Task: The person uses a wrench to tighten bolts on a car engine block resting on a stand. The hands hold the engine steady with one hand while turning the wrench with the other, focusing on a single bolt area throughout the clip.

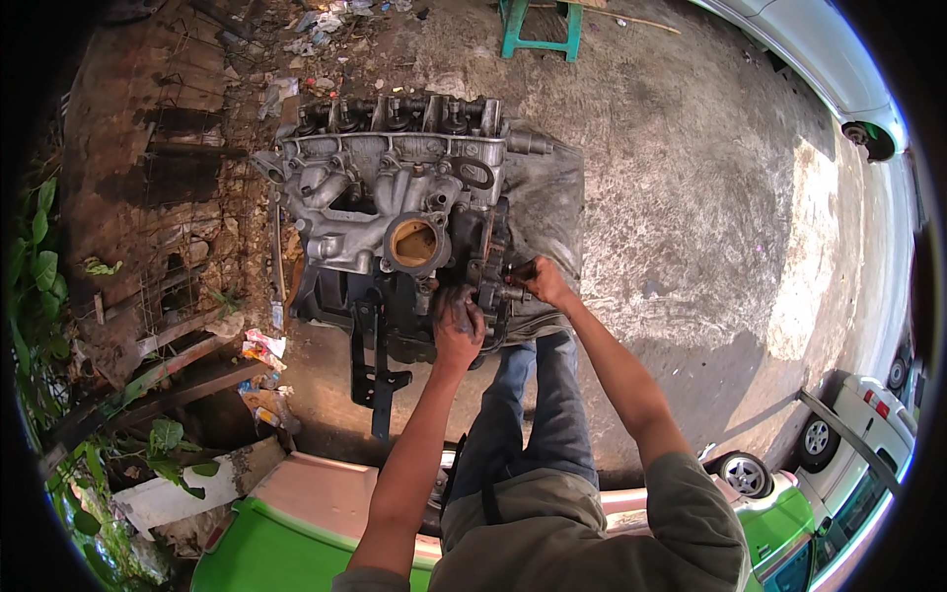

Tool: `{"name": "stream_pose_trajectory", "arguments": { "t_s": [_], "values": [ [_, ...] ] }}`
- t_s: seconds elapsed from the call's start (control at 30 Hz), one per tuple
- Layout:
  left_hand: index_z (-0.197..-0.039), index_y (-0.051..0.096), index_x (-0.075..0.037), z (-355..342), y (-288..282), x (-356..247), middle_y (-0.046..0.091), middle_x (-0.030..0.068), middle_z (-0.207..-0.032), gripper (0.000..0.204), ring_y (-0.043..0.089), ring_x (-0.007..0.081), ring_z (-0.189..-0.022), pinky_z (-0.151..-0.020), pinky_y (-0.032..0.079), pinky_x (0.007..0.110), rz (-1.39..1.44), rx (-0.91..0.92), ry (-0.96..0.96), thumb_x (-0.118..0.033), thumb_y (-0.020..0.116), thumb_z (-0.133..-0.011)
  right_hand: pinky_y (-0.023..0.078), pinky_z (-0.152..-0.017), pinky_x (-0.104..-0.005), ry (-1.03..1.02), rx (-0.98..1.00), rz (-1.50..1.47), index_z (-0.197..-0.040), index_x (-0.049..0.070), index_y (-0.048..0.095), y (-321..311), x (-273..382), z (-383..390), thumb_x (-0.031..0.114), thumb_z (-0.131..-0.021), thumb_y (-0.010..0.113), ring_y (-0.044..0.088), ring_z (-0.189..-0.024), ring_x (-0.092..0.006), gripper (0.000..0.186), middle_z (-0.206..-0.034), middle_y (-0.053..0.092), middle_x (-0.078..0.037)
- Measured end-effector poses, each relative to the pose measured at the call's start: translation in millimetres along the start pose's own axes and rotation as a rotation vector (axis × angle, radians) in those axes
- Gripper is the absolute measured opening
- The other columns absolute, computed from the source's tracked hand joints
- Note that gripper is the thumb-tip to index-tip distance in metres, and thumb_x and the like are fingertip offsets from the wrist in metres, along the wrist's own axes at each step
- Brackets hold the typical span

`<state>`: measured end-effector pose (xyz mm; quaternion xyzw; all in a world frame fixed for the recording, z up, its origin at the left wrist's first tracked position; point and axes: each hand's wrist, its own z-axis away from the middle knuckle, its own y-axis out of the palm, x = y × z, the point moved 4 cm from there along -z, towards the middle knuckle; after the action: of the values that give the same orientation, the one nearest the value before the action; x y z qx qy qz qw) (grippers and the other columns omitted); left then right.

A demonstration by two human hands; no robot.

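A greasy car engine (365, 222) stands in front of me, its valve gear exposed along the far side. A round intake opening (414, 244) faces up, with brownish material inside it. My left hand (458, 321), blackened with grease, is closed with its fingers curled against the engine's near side, just below that opening. At the engine's right end, my right hand (541, 281) is closed in a pinch beside a short metal shaft (508, 293). Whatever lies between its fingertips is too small to make out.
A dark sheet (552, 197) lies under the engine's right side. A black metal bracket (370, 355) juts toward me. Rubble and planks (187, 365) lie to the left. A green stool (541, 30) stands far off; parked vehicles (858, 434) line the right.
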<state>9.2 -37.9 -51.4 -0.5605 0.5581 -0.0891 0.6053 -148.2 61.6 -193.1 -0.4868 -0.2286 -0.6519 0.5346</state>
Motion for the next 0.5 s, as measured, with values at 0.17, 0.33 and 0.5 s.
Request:
{"name": "stream_pose_trajectory", "arguments": {
  "t_s": [0.17, 0.33, 0.5],
  "values": [
    [-0.103, 0.052, 0.002, 0.9, 1.9, 1.2, 0.057, 0.0226, -0.093, 0.022, 0.055, 0.0395, -0.087, -0.079, 0.045, 0.049, 0.022, -0.001, -0.003, 0.004, 0.048, -0.082, 0.052, -0.070, -0.0344, 0.102, 0.014, 0.085, -0.094, 0.004, 0.074, -4.7, 15.7, 0.7, 0.012, -0.081, 0.070, 0.069, -0.077, -0.0210, 0.016, -0.086, 0.071, -0.017],
    [-0.103, 0.052, 0.002, -0.6, -1.0, -1.7, 0.057, 0.0224, -0.093, 0.022, 0.055, 0.0397, -0.086, -0.078, 0.046, 0.049, -0.002, -0.013, 0.010, 0.004, 0.048, -0.081, 0.050, -0.063, -0.0335, 0.000, 0.067, 0.050, -0.094, 0.003, 0.073, -0.4, -1.3, -10.9, 0.013, -0.081, 0.071, 0.063, -0.066, -0.0161, 0.017, -0.080, 0.071, -0.016],
    [-0.101, 0.053, 0.003, -2.7, -3.2, -6.5, 0.056, 0.0222, -0.091, 0.020, 0.055, 0.0398, -0.083, -0.076, 0.045, 0.049, -0.011, -0.049, 0.027, 0.004, 0.047, -0.082, 0.053, -0.079, -0.0290, 0.305, 0.288, -0.717, -0.093, -0.016, 0.065, 9.1, -41.7, -22.9, 0.005, -0.080, 0.070, 0.068, -0.087, -0.0238, 0.025, -0.097, 0.070, -0.018]
  ]
}}
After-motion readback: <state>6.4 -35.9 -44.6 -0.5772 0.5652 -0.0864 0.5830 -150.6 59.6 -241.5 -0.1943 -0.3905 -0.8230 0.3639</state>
